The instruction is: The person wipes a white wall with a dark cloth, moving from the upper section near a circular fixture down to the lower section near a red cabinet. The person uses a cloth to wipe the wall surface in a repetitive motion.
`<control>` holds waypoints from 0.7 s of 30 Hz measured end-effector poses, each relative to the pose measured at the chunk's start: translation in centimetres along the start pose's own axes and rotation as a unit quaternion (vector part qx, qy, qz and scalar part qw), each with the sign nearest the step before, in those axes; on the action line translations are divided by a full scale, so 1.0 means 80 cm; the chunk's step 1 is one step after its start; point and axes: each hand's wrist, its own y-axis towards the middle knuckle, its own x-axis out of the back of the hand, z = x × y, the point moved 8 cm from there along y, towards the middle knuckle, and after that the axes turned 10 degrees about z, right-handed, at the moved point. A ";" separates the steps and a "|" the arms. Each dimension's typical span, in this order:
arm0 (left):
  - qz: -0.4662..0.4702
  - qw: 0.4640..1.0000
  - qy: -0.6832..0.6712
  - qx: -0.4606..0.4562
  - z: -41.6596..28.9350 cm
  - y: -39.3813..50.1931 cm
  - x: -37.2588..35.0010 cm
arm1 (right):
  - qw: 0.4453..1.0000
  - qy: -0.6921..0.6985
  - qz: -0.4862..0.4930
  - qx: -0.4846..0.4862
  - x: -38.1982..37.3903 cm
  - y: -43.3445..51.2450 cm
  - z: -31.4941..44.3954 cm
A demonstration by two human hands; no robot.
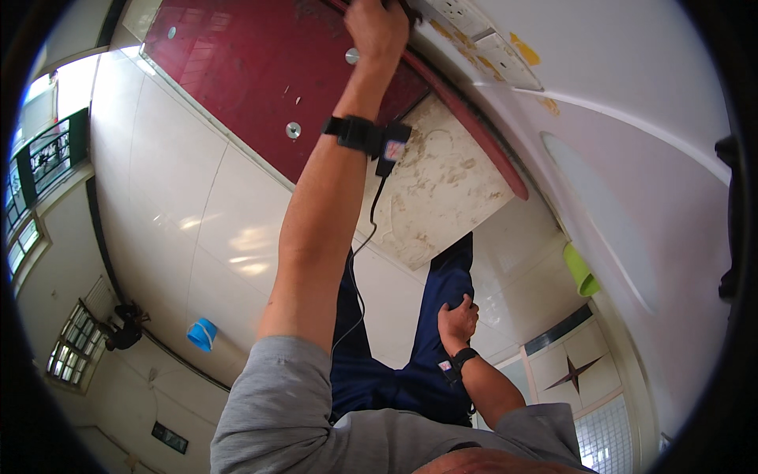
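My left hand (379, 26) reaches to the top edge of the view, above the far side of a glossy dark red tabletop (237, 71) with round metal discs. Its fingers are partly cut off; a dark brown thing (410, 10) shows beside them, and whether they grip it cannot be told. A black strapped device (364, 136) with a cable sits on that forearm. Nearer me lies a pale, stained surface (441, 183), with a long red bar (474, 130) along its wall side. My right hand (459, 320) rests on my dark blue trouser leg and holds nothing.
A white wall with socket plates (503, 62) and peeling yellow patches rises at the right. A light green container (579, 269) stands by its foot. On the tiled floor at the left is a blue bucket (202, 335). Another person (125, 327) is farther off, near a barred window.
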 end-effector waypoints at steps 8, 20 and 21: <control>-0.082 0.967 -0.238 0.035 -0.001 -0.004 0.062 | 1.000 0.009 0.002 0.004 -0.001 0.000 -0.002; 0.108 0.935 -0.273 0.201 0.074 -0.041 -0.074 | 1.000 0.013 -0.012 0.016 -0.004 0.004 -0.005; 0.086 0.905 -0.357 0.214 0.081 -0.045 -0.075 | 1.000 0.012 -0.014 0.013 -0.005 0.005 -0.005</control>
